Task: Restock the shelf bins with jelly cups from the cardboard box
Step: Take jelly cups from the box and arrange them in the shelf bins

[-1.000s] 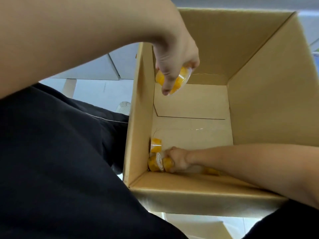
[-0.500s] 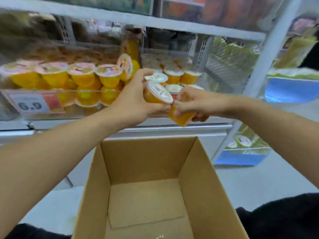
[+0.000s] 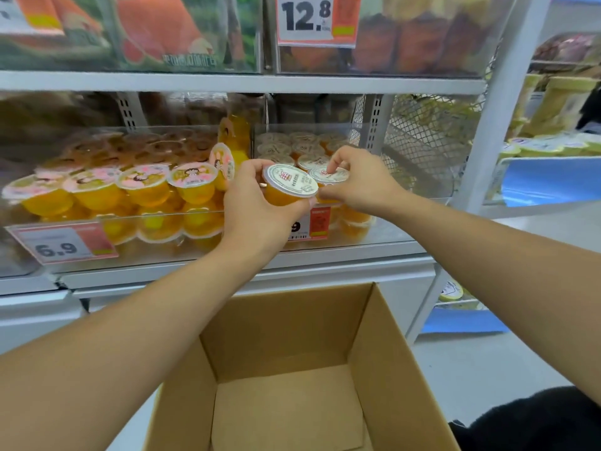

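Jelly cup: orange jelly, white printed foil lid.

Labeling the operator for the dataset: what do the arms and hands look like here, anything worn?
Both forearms are bare, with no sleeves in view. The left hand and right hand wear no gloves; no rings, watch or bands are visible. Dark clothing shows at the lower right.

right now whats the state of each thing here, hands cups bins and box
left hand: grips a jelly cup
jelly cup in left hand: sealed, tilted, held in front of the right bin
right hand: pinches a second cup
second cup: sealed, at the right bin's front edge
right bin: partly filled with white-lidded cups
left bin: stocked with pink-lidded cups
cardboard box: open, visible floor bare
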